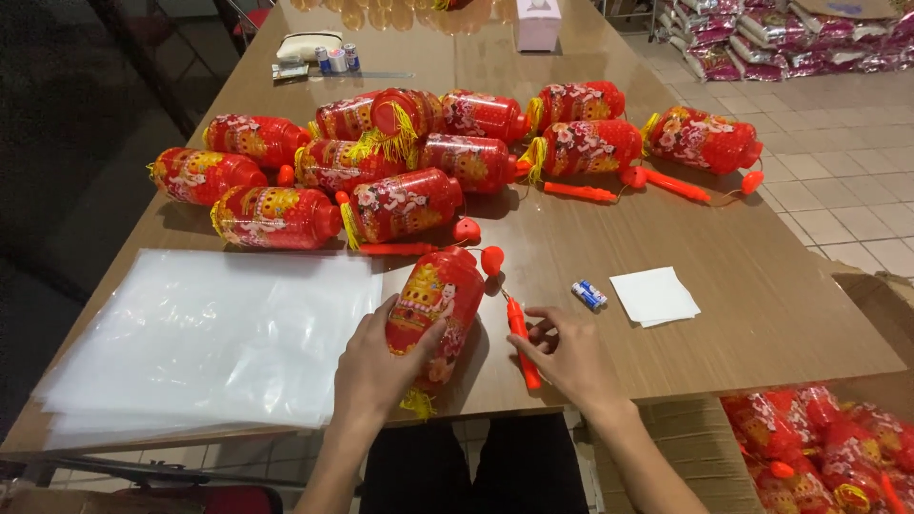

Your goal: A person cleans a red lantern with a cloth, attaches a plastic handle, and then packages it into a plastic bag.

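Your hands at the table's near edge
Your left hand (376, 366) grips a red lantern (436, 309); your right hand (568, 357) pinches its orange handle stick (522, 343).

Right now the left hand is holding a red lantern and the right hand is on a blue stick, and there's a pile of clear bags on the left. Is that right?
Not quite: the stick under the right hand is orange-red, not blue. The head view shows it. The rest holds: the left hand has its grip on the red lantern, and the pile of clear bags lies on the left of the table.
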